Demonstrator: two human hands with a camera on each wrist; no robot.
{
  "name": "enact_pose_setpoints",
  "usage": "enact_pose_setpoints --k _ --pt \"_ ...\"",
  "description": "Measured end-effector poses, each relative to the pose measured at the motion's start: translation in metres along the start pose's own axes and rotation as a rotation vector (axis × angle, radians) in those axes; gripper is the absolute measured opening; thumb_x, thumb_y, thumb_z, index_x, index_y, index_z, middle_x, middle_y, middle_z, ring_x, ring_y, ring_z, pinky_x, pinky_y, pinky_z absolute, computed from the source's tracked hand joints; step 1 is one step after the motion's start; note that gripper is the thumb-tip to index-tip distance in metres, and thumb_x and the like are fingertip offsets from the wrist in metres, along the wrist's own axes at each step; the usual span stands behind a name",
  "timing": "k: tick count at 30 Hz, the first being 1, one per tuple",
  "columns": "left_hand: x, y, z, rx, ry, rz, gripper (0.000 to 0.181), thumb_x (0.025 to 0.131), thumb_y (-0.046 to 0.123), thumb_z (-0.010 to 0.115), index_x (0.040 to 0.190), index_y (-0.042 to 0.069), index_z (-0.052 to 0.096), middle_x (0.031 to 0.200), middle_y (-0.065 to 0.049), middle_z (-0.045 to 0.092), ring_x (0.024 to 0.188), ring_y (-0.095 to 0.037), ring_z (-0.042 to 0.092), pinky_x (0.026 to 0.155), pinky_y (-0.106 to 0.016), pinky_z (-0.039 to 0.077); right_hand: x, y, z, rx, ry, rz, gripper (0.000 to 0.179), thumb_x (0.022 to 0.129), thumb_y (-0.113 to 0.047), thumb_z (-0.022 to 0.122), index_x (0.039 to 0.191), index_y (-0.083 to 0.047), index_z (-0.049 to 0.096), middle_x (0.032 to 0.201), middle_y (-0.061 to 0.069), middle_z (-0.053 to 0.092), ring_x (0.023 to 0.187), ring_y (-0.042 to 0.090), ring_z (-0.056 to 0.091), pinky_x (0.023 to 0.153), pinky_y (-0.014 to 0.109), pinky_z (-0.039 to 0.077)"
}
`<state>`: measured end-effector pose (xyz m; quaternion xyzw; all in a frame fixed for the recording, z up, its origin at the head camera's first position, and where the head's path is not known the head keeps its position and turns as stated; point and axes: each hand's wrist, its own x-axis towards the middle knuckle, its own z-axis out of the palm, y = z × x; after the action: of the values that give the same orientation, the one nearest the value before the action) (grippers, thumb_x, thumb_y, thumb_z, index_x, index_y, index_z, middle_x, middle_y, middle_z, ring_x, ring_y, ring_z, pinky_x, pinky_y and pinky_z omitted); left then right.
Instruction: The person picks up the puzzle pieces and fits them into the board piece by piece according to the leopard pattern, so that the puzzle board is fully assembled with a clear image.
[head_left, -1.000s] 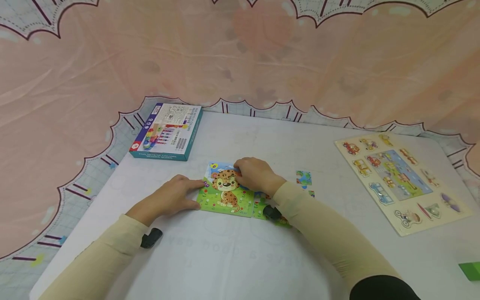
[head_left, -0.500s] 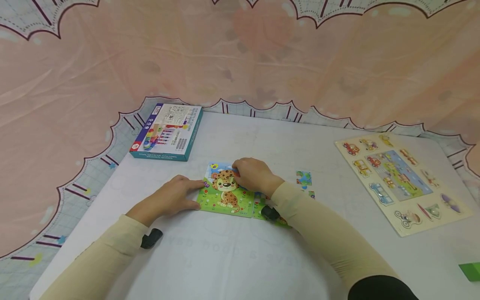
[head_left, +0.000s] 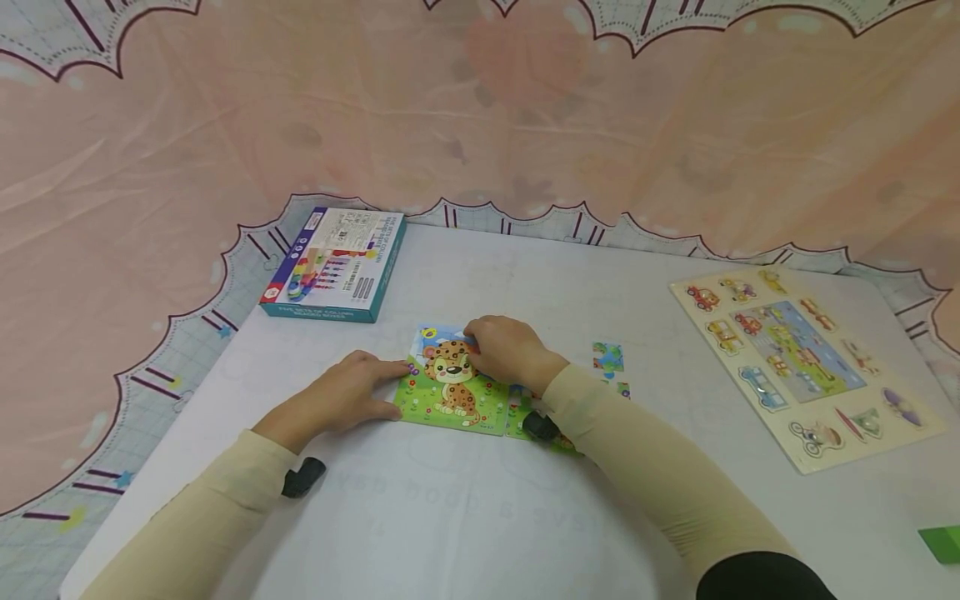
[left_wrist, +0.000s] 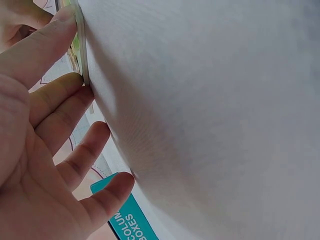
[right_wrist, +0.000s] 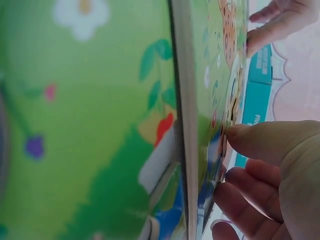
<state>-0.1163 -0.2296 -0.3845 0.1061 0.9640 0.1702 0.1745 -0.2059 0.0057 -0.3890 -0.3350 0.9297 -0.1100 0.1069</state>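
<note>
A jigsaw puzzle of a spotted leopard cub on grass (head_left: 450, 400) lies flat on the white table. My left hand (head_left: 340, 398) is at its left side, thumb and index finger spread and touching the edge; in the left wrist view the other fingers extend loosely. My right hand (head_left: 513, 354) is over the top right corner, where its curled thumb and fingers pinch a puzzle piece (right_wrist: 224, 145) at the edge, mostly hidden by the hand. A second green puzzle board (head_left: 519, 421) sits against the right side, partly under my right wrist.
Loose blue and green puzzle pieces (head_left: 608, 357) lie right of my right hand. A teal and white box (head_left: 337, 262) stands at the back left. A wooden vehicle puzzle board (head_left: 806, 367) is at the right, with a green block (head_left: 940, 543) near the right edge.
My right hand and forearm have shifted very slightly left. The left hand, the puzzle and the other things stay where they were.
</note>
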Motion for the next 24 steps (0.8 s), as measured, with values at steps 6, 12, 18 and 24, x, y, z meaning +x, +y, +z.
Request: enact_pose_setpoints --k 6,12,18,24 --pt "-0.0004 0.0003 0.0 -0.004 0.001 0.0 0.064 0.085 0.028 0.082 0.143 0.014 0.058 0.134 -0.013 0.059 0.125 -0.035 0.047 0.102 -0.055 0.043 0.0 0.0001 0.0006 0.012 -0.001 -0.007 0.037 0.098 -0.023 0.063 0.132 -0.007 0.063 0.12 0.006 0.067 0.101 0.021 0.061 0.091 0.038 0.052" --pt "-0.0006 0.0009 -0.0009 -0.003 0.002 0.005 0.064 0.085 0.028 0.082 0.144 0.014 0.057 0.134 -0.011 0.06 0.124 -0.034 0.047 0.103 -0.054 0.043 0.001 0.0001 0.001 0.014 0.004 -0.034 0.032 0.099 -0.02 0.063 0.128 -0.007 0.065 0.12 0.006 0.068 0.102 0.021 0.062 0.091 0.037 0.052" --pt "0.0001 0.0009 -0.0008 -0.001 0.0 0.004 0.064 0.085 0.028 0.082 0.143 0.014 0.058 0.134 -0.011 0.06 0.123 -0.034 0.047 0.102 -0.054 0.043 0.0024 -0.001 0.0006 0.007 0.002 -0.042 0.027 0.1 -0.02 0.061 0.123 -0.008 0.067 0.115 0.005 0.069 0.099 0.02 0.063 0.089 0.037 0.052" --pt "0.0002 0.0009 -0.001 -0.004 -0.003 0.006 0.064 0.086 0.028 0.081 0.144 0.015 0.057 0.134 -0.012 0.06 0.124 -0.035 0.046 0.103 -0.055 0.042 0.0038 0.0 0.0005 0.015 -0.002 -0.042 0.025 0.099 -0.02 0.062 0.12 -0.008 0.067 0.112 0.005 0.068 0.097 0.019 0.062 0.088 0.036 0.052"
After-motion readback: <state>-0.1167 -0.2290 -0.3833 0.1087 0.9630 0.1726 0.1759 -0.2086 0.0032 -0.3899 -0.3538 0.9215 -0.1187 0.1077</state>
